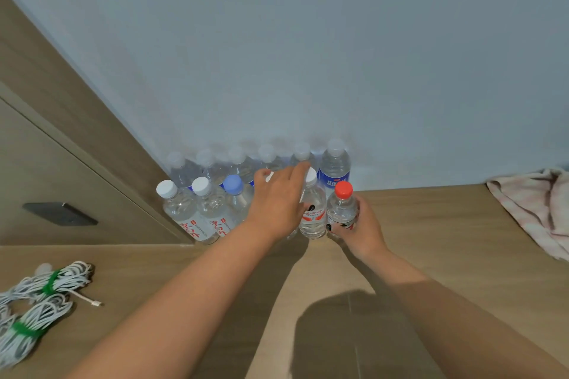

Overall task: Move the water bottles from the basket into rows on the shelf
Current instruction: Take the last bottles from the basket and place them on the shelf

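The right hand (363, 224) clamps the upright clear red-capped plastic bottle (342, 206), just right of the front row's white-capped end bottle (312, 209); the left hand (277, 203) rests on that row with loose fingers.

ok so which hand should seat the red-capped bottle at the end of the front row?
Right. The right hand already grips the red-capped bottle at the row's open right end, beside the white-capped bottle. The left hand is over the neighbouring bottles, fingers extended, apparently steadying them.
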The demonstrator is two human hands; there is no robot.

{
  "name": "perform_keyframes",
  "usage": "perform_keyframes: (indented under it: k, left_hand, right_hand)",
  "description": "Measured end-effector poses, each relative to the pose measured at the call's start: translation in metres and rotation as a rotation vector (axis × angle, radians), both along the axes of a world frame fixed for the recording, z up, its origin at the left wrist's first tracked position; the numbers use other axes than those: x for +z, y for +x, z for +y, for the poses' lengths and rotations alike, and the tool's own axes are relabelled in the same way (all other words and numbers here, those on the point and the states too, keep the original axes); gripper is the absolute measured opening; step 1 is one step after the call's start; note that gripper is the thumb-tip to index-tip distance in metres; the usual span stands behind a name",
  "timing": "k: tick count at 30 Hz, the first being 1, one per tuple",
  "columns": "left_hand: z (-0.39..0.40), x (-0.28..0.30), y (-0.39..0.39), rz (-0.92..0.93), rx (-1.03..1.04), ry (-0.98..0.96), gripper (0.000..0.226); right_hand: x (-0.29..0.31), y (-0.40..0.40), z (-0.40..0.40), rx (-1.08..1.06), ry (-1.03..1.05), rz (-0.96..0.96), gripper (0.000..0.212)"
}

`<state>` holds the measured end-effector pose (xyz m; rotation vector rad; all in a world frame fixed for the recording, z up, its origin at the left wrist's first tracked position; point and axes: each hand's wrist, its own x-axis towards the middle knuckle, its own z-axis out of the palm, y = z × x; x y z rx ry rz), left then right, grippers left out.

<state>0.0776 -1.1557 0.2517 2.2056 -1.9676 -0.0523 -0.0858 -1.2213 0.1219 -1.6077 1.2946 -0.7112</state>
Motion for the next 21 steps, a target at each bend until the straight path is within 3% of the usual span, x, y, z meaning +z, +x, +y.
perform_keyframes:
  k: [5, 15, 21]
  left_hand:
    - [0.019, 0.016, 0.008, 0.049, -0.03, -0.05, 0.073]
    - [0.097, 0.075, 0.023, 0.176, -0.008, -0.115, 0.066]
    - [0.164, 0.116, 0.034, 0.187, -0.032, -0.154, 0.069]
  right_hand:
    - [0.034, -0.011, 0.01, 0.02, 0.022, 0.098, 0.099]
    - [0.155, -0.019, 0.08, 0.096, -0.253, 0.239, 0.057]
    - [0.207, -0.018, 0.142, 0.131, -0.433, 0.348, 0.061]
